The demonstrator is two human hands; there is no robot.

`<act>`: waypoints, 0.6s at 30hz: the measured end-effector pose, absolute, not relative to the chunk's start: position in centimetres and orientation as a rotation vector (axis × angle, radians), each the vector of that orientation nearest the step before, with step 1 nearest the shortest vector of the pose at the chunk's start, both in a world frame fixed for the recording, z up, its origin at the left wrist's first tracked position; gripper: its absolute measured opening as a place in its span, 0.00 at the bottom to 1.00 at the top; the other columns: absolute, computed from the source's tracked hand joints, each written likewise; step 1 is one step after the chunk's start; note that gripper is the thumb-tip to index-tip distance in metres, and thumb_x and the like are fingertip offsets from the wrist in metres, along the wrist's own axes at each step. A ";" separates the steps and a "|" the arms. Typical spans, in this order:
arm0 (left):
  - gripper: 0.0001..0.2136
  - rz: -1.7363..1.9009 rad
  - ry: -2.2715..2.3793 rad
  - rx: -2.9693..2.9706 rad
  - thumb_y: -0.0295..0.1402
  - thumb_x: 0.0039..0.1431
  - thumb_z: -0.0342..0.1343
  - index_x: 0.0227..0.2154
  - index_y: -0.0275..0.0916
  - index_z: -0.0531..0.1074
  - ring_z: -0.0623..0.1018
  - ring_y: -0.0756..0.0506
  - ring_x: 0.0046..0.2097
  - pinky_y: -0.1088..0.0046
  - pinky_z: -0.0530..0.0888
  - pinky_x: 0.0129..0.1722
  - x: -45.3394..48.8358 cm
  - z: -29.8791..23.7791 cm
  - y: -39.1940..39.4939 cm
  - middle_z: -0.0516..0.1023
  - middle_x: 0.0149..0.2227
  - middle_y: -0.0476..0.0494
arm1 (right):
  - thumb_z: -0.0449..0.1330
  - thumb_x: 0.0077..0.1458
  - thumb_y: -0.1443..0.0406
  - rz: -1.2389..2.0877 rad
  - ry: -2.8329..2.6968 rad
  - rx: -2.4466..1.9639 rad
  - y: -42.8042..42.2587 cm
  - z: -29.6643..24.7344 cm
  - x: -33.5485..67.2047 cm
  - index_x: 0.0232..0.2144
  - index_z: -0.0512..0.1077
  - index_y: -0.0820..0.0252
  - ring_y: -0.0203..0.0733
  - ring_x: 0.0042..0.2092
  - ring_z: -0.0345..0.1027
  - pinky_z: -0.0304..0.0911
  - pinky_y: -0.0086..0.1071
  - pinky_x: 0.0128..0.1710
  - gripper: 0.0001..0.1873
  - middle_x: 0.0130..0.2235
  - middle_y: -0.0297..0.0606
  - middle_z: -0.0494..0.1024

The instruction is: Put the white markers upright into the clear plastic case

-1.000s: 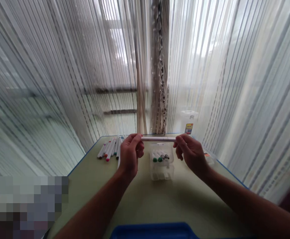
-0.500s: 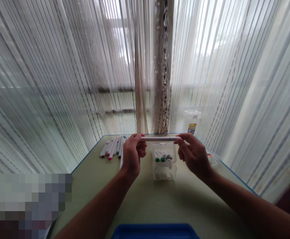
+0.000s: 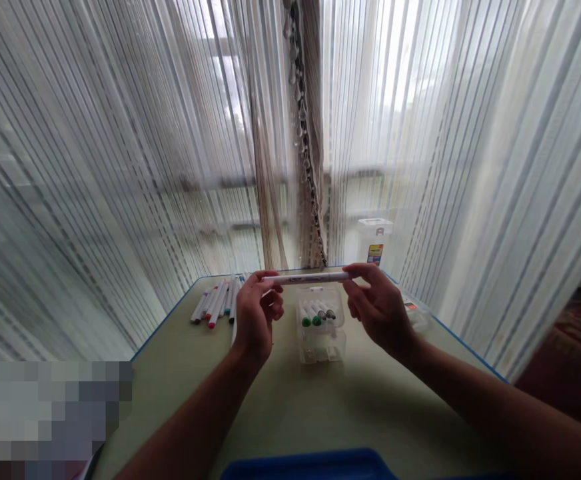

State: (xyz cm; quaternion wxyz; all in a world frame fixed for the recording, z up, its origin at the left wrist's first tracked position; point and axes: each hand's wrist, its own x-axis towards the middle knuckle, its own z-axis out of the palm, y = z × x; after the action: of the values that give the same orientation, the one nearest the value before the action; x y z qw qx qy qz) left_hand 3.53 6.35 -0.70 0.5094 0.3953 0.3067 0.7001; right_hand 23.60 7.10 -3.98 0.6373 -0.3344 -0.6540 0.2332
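I hold a white marker (image 3: 309,277) level above the table, one end in each hand. My left hand (image 3: 256,315) pinches its left end with fingers curled. My right hand (image 3: 376,308) pinches its right end. Just beneath the marker sits a clear plastic marker case (image 3: 320,333) holding several markers with green and grey caps. A row of loose markers (image 3: 217,303) with coloured caps lies on the table to the left of my left hand.
The green table (image 3: 290,400) has a blue edge. A blue tray (image 3: 310,465) lies at its near edge. A clear lidded container (image 3: 374,241) stands at the back right, beside a clear lid (image 3: 413,312). Striped sheer curtains (image 3: 120,167) hang close behind.
The view has shifted a little, with the hands and marker now slightly further left. Both hands keep their hold on the marker's ends.
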 end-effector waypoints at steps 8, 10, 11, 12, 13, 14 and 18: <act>0.10 1.663 0.668 0.929 0.33 0.45 0.57 0.32 0.36 0.72 0.64 0.54 0.19 0.78 0.58 0.18 3.3 -0.7 6.2 0.70 0.23 0.51 | 0.59 0.65 0.59 0.534 -1.497 -0.792 7.0 -3.9 23.7 0.45 0.68 0.56 0.29 0.20 0.62 0.55 0.27 0.16 0.10 0.34 0.31 0.72; 0.10 1.655 0.652 0.919 0.32 0.44 0.56 0.32 0.36 0.72 0.64 0.54 0.19 0.78 0.58 0.18 3.2 -0.7 6.2 0.70 0.24 0.51 | 0.59 0.65 0.59 0.529 -1.499 -0.804 6.9 -3.9 23.7 0.45 0.68 0.56 0.29 0.19 0.62 0.56 0.27 0.16 0.10 0.33 0.31 0.72; 0.10 1.653 0.647 0.913 0.32 0.44 0.56 0.32 0.36 0.72 0.64 0.54 0.19 0.78 0.57 0.18 3.2 -0.6 6.2 0.70 0.24 0.51 | 0.59 0.65 0.59 0.526 -1.500 -0.809 6.9 -3.8 23.6 0.45 0.68 0.56 0.29 0.19 0.62 0.56 0.27 0.16 0.10 0.32 0.31 0.72; 0.10 1.651 0.644 0.909 0.32 0.44 0.56 0.32 0.36 0.72 0.63 0.54 0.19 0.78 0.57 0.18 3.2 -0.6 6.1 0.70 0.24 0.51 | 0.59 0.65 0.58 0.523 -1.502 -0.813 6.9 -3.9 23.6 0.45 0.68 0.56 0.30 0.19 0.62 0.56 0.28 0.16 0.10 0.32 0.30 0.71; 0.11 1.649 0.643 0.906 0.32 0.44 0.55 0.32 0.36 0.72 0.63 0.54 0.20 0.78 0.58 0.19 3.2 -0.5 6.1 0.70 0.24 0.51 | 0.59 0.65 0.58 0.521 -1.503 -0.816 6.9 -3.9 23.7 0.45 0.68 0.56 0.30 0.20 0.62 0.56 0.28 0.16 0.10 0.32 0.30 0.71; 0.11 1.647 0.645 0.904 0.32 0.43 0.55 0.32 0.36 0.72 0.64 0.54 0.20 0.78 0.58 0.19 3.2 -0.5 6.1 0.70 0.24 0.51 | 0.59 0.65 0.58 0.521 -1.504 -0.819 6.9 -3.9 23.7 0.45 0.68 0.56 0.30 0.20 0.62 0.56 0.28 0.17 0.11 0.31 0.30 0.71; 0.11 1.638 0.645 0.902 0.32 0.42 0.55 0.32 0.37 0.72 0.63 0.54 0.20 0.78 0.57 0.19 3.3 -0.5 5.9 0.69 0.24 0.51 | 0.59 0.65 0.57 0.524 -1.505 -0.831 7.0 -4.1 23.8 0.45 0.68 0.56 0.31 0.19 0.61 0.55 0.28 0.17 0.12 0.30 0.29 0.71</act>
State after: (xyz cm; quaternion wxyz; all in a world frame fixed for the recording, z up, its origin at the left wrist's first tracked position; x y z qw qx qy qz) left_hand 3.30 5.92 -0.49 0.5494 0.3808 0.2726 0.6920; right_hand 23.81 7.02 -4.09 0.6228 -0.3620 -0.6551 0.2280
